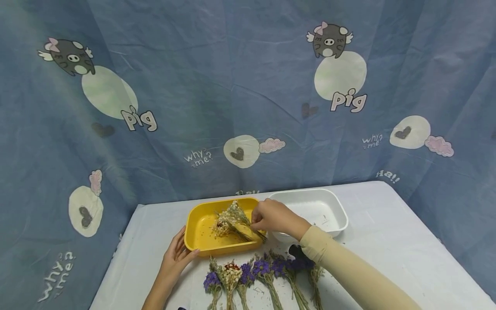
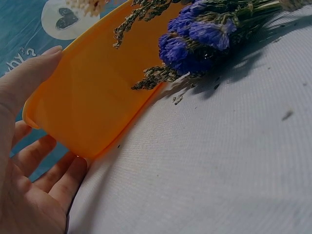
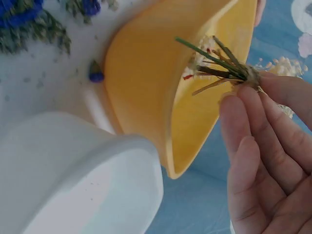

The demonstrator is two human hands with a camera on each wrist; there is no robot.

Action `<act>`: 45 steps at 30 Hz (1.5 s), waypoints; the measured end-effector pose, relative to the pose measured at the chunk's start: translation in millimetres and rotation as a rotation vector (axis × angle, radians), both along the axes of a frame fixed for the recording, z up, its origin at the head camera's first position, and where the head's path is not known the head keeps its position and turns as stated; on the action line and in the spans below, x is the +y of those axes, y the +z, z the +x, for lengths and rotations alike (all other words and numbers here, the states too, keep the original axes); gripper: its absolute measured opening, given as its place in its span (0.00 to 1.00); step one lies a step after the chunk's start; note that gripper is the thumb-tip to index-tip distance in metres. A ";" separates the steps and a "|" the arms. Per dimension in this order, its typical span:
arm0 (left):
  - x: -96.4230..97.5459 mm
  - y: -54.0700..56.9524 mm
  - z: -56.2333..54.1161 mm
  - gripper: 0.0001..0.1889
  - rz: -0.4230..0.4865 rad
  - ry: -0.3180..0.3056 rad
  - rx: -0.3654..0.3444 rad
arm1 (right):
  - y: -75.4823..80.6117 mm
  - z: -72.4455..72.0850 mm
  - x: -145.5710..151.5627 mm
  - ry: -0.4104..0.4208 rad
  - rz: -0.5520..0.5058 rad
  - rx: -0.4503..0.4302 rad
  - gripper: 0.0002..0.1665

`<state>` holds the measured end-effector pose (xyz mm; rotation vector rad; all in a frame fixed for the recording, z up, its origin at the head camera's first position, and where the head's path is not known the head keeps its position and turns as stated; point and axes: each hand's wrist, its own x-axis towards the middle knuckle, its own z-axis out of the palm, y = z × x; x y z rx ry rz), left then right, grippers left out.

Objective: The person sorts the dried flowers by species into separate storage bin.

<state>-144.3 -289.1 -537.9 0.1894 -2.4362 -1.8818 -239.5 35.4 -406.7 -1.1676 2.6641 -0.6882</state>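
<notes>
Over the right side of the yellow tray (image 1: 201,247), my right hand (image 1: 277,217) pinches the tied stems (image 3: 222,73) of a small dried flower bunch. Its cream blossoms are partly hidden behind the fingers in the right wrist view. Another bunch of cream and rust dried flowers (image 1: 221,227) lies inside the tray. My left hand (image 1: 174,258) holds the tray's near left corner, thumb at the rim and fingers against the outer wall. The left wrist view shows that thumb (image 2: 46,63) and the fingertips low on the tray wall (image 2: 97,107).
A white tray (image 1: 341,211) with small bits in it stands right of the yellow one. Along the front lie several dried bunches, purple ones (image 1: 261,268) and a cream and red one (image 1: 231,275). Crumbs dot the white tablecloth (image 1: 387,241). A blue printed curtain (image 1: 193,86) hangs behind.
</notes>
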 end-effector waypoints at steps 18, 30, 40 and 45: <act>0.2 -1.4 1.4 0.48 0.022 -0.008 0.048 | -9.6 -37.5 -36.9 -0.020 0.186 -0.081 0.21; -0.8 -1.4 0.7 0.48 0.020 -0.005 0.029 | -25.2 -48.1 -56.7 -0.087 0.324 -0.089 0.18; -1.5 -1.5 0.4 0.48 0.018 -0.010 0.033 | -37.3 -48.8 -64.2 -0.081 0.426 -0.056 0.27; -0.7 -0.9 -0.2 0.49 0.014 0.003 0.018 | -38.7 -48.1 -65.1 -0.080 0.453 -0.042 0.33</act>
